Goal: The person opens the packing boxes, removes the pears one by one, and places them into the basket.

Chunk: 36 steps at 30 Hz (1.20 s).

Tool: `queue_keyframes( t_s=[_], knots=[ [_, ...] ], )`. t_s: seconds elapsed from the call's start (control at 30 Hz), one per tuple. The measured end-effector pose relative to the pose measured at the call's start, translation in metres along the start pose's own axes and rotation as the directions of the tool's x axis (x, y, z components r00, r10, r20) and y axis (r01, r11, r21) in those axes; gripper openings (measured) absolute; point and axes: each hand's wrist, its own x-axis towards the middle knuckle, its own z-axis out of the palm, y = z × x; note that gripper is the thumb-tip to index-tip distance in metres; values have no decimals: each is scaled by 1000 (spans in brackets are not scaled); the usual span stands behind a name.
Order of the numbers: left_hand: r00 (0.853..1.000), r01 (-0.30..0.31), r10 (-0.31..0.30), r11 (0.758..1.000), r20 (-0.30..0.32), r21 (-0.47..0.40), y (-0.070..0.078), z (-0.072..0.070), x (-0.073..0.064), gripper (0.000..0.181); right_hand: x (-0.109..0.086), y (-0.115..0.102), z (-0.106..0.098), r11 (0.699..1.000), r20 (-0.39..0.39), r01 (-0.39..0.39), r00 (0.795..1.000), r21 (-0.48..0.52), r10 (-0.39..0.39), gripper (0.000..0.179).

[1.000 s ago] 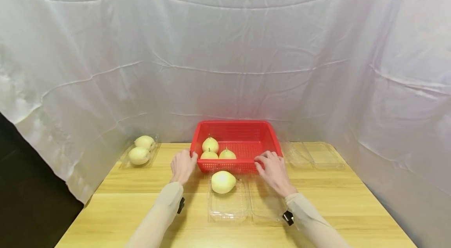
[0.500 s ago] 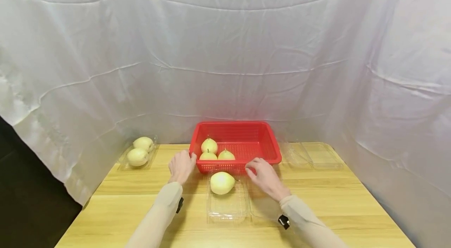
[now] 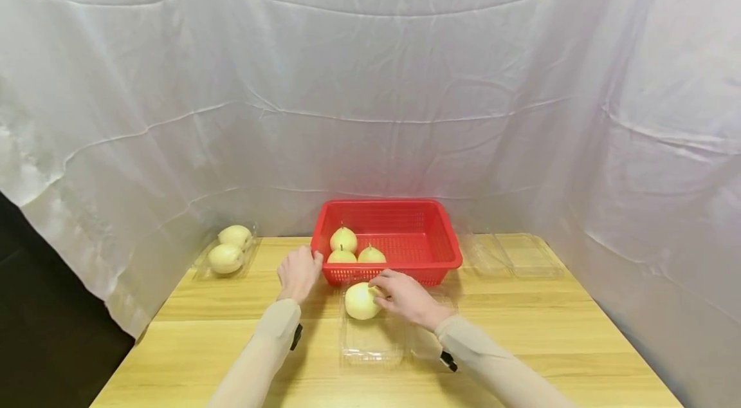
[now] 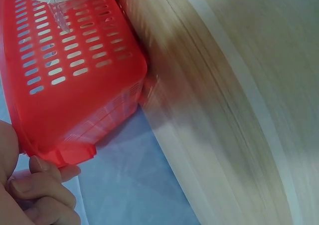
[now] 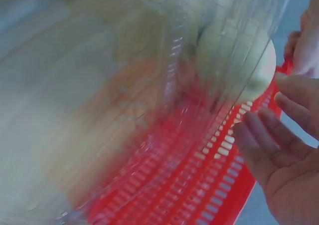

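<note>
My left hand (image 3: 299, 273) grips the front left corner of the red plastic basket (image 3: 419, 265); in the left wrist view its curled fingers (image 4: 47, 190) hold the rim. Several pears stand inside the basket, among them a front pear (image 3: 371, 255). Before it lies an opened clear plastic clamshell box (image 3: 373, 353) with one yellow-green pear (image 3: 360, 302) at its far end. My right hand (image 3: 408, 297) is at that pear's right side, thumb and fingers parted. In the right wrist view the fingers (image 5: 266, 135) reach towards the pear without closing on it.
At the far left, two pears (image 3: 227, 257) sit in another clear box (image 3: 204, 271). An open clear clamshell box (image 3: 529, 257) lies at the far right on the wooden table (image 3: 556, 343). White curtains (image 3: 370, 86) hang around the table.
My right hand has moved left and towards me, from the basket's front right rim to the pear in the clear box. My left hand stays on the basket's corner.
</note>
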Motion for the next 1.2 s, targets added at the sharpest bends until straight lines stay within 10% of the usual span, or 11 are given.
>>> queue_keyframes(
  t_s=[0.73, 1.2],
  knots=[
    [999, 36, -35, 999, 16, -9, 1, -1, -1, 35, 16, -16, 10, 992, 271, 25, 963, -122, 9, 77],
    [999, 32, -32, 999, 5, -22, 1, 1, -1, 33, 13, -7, 2, 989, 206, -8, 978, -147, 39, 77]
  ],
)
